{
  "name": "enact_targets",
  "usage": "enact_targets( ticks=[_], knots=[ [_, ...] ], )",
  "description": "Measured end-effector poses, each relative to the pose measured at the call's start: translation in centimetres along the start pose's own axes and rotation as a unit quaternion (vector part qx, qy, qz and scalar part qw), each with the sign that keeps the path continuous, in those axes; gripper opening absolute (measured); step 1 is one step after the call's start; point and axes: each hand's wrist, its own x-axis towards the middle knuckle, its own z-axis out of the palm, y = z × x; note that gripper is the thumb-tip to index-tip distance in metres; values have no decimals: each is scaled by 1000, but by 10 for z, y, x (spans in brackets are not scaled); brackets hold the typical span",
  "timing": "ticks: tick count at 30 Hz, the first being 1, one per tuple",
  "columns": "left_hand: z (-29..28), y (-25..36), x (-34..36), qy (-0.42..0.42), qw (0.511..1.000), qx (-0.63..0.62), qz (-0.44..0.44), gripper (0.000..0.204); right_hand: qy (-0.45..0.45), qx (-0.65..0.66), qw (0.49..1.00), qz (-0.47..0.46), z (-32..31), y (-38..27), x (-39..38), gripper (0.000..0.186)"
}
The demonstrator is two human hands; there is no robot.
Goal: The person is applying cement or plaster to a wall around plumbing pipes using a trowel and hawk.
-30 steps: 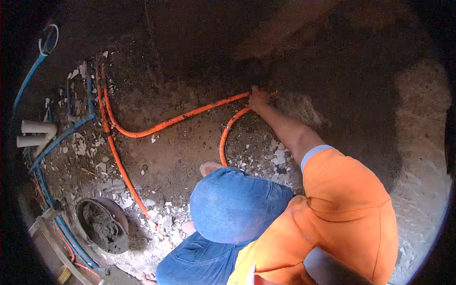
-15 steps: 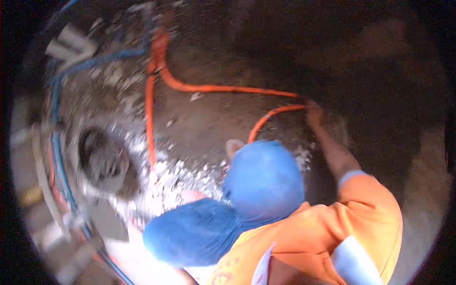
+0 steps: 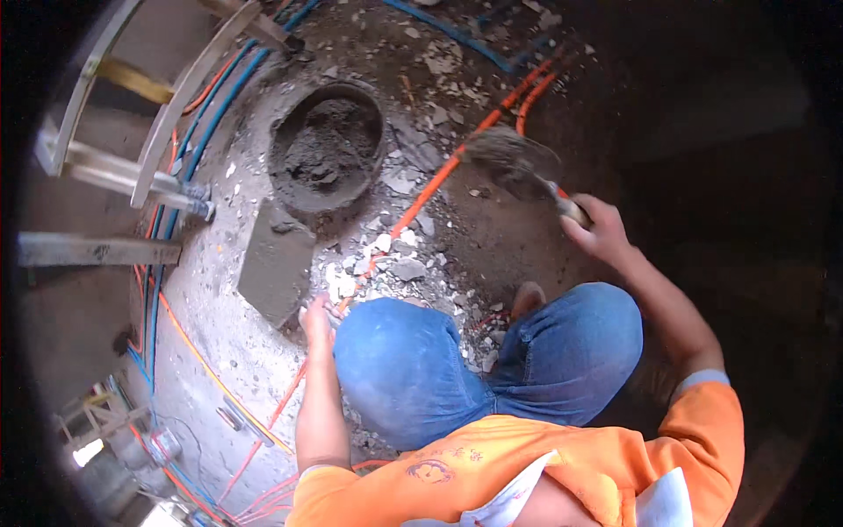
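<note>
My right hand (image 3: 599, 230) is closed round the handle of a trowel (image 3: 514, 160), its blurred blade laden with grey mortar and held out over the ground and an orange conduit (image 3: 430, 186). By my left knee, my left hand (image 3: 318, 321) grips the near corner of a flat mortar board (image 3: 274, 268) smeared with grey; how its fingers wrap is partly hidden. Just beyond the board stands a round bucket (image 3: 327, 205) holding wet mortar (image 3: 325, 145). Both knees are bent in a squat, in blue jeans (image 3: 399, 369).
Broken white rubble (image 3: 406, 267) lies between bucket and knees. Blue conduits (image 3: 211, 132) and more orange ones cross the floor. A ladder-like frame (image 3: 167, 132) is at upper left, above a plank (image 3: 97, 250). Deep shadow fills the right side.
The view has swung left, bringing bucket and board nearer the middle. My right hand was by the orange conduits; now the loaded trowel shows clearly in it. Blur hides whether it was held before.
</note>
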Motion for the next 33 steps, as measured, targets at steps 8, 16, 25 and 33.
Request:
enact_targets(
  ticks=[8, 16, 25, 33],
  knots=[
    [-84, -185, 78, -95, 927, 353, 81, 25, -184, -348, 876, -278, 145, -139, 207, 18],
    [-191, -256, 37, -209, 845, 132, 475, 23, -56, -110, 992, -1, 196, -138, 243, 28],
    [-179, -179, 47, -123, 959, 249, -51, 17, 77, 384, 790, 471, 279, -127, 227, 44],
    [-201, -126, 26, -51, 965, 257, -15, 18, 101, 392, 759, 509, 283, -147, 254, 36]
  ],
)
